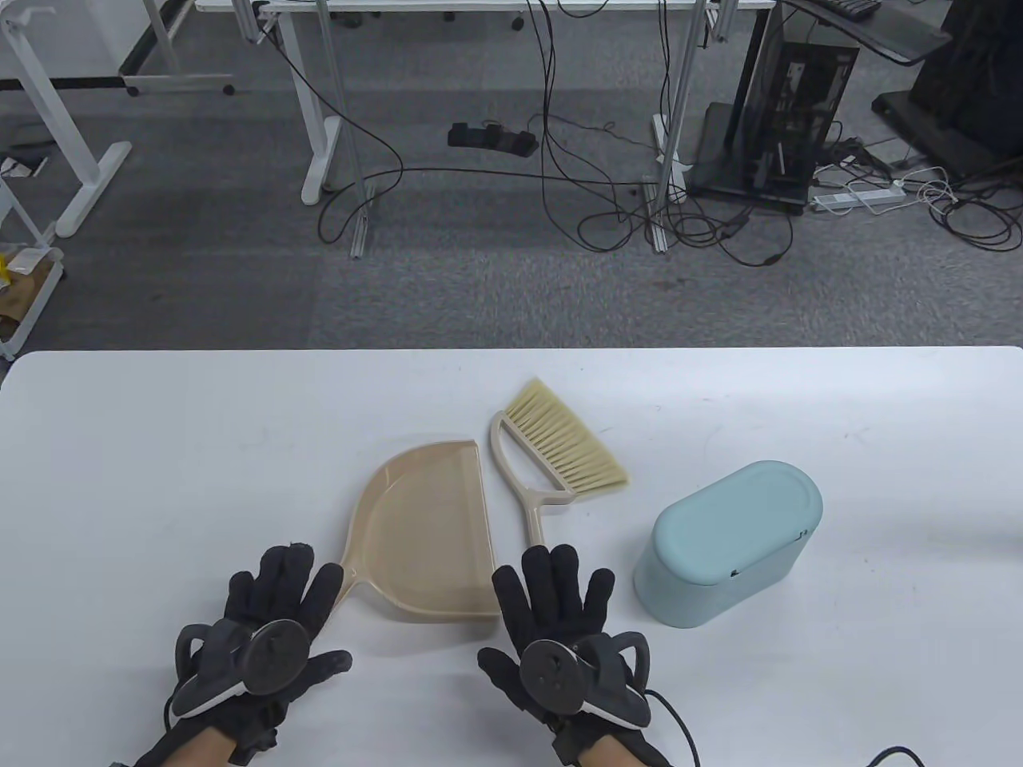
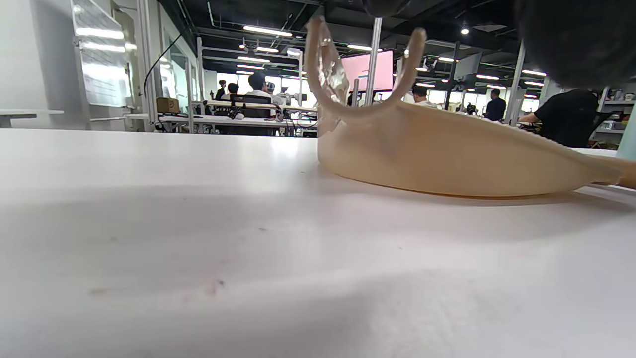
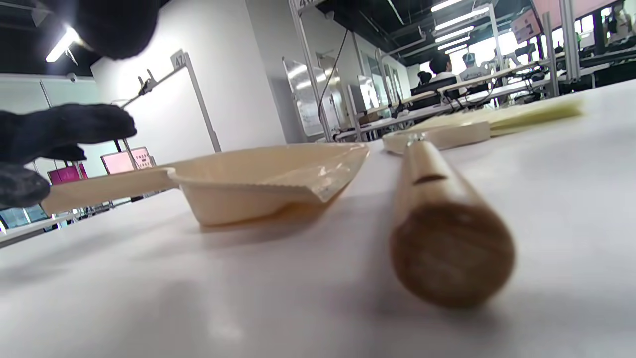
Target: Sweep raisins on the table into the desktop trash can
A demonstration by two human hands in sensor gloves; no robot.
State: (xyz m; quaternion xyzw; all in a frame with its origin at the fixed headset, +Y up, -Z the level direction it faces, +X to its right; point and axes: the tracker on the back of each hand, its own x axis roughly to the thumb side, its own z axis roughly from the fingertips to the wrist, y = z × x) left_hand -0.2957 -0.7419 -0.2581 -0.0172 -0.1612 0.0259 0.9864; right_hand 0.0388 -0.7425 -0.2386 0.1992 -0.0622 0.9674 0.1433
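A beige dustpan [image 1: 423, 523] lies flat at the table's middle, its handle running toward my left hand [image 1: 276, 611]. A brush with yellow bristles [image 1: 563, 447] lies right of it, its handle pointing at my right hand [image 1: 555, 607]. A light blue lidded trash can [image 1: 727, 543] stands right of the brush. Both hands are spread open, palms down, holding nothing; the left fingertips reach over the dustpan handle's end and the right fingertips over the brush handle's end. The left wrist view shows the dustpan [image 2: 447, 154] close; the right wrist view shows the brush handle [image 3: 447, 238] and dustpan [image 3: 268, 179]. I see no raisins.
The white table [image 1: 160, 479] stretches wide to the left and right of the tools. Its far edge runs behind the brush, with grey carpet, desk legs and cables beyond. A thin cable [image 1: 679, 719] trails from my right glove.
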